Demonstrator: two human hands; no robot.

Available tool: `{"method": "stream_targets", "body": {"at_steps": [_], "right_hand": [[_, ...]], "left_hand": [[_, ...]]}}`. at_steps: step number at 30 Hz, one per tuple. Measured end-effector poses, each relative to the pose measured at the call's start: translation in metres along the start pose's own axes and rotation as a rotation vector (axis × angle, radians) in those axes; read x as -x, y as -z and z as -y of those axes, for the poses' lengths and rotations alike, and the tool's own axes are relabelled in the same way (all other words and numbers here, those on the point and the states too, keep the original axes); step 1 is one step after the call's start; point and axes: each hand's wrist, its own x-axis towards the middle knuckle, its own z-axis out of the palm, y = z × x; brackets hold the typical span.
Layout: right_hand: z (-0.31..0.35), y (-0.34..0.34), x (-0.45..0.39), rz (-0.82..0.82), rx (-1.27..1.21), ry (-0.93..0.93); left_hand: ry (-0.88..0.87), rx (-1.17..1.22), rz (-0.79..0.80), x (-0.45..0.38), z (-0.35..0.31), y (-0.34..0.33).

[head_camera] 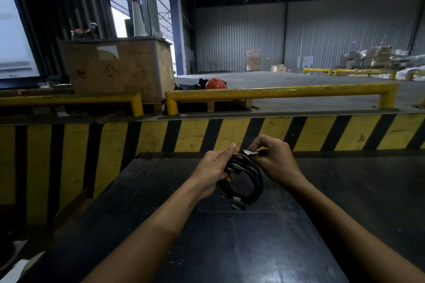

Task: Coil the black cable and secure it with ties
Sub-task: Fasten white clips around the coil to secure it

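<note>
Black cable point(247, 181) coiled, held in air above counter point(322, 190) near far edge. Left hand point(212, 167) grip closed round loop's left side, keeping turns bunched. Right hand point(273, 158) grip pinches pale tie point(249, 152) at coil top, likely positioning it for fastening.

The left hand point(215, 169) and the right hand point(272, 159) meet above the far end of the table point(230, 248), the coiled cable point(247, 181) held between them, left hand on its left side, right hand at its top where a small tie point(249, 152) sits. Beyond the table stands a striped barrier wall point(322, 133), with guard rails point(276, 93) on the platform behind it. A hard hat point(215, 83) lies behind the rail. To the left, a crate point(119, 66) carries a traffic cone point(138, 16) on top.
</note>
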Motion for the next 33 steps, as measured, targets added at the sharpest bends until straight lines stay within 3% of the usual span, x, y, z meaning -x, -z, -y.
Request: {"method": "stream_targets", "body": {"at_steps": [8,24,29,33], "right_hand": [[0.002,0.006,-0.003,0.16,-0.214,-0.155],[0.003,-0.016,0.033,0.109,0.525,0.287],[-0.012,-0.021,0.044,0.207,0.671,0.338],[-0.019,-0.028,0.045,0.195,0.768,0.367]], "left_hand": [[0.007,-0.004,-0.068,-0.002,0.005,-0.005],[0.313,-0.148,-0.357,-0.024,0.011,-0.009],[0.428,-0.114,-0.373,-0.029,0.016,-0.007],[0.472,-0.172,-0.362,-0.033,0.02,-0.008]]}}
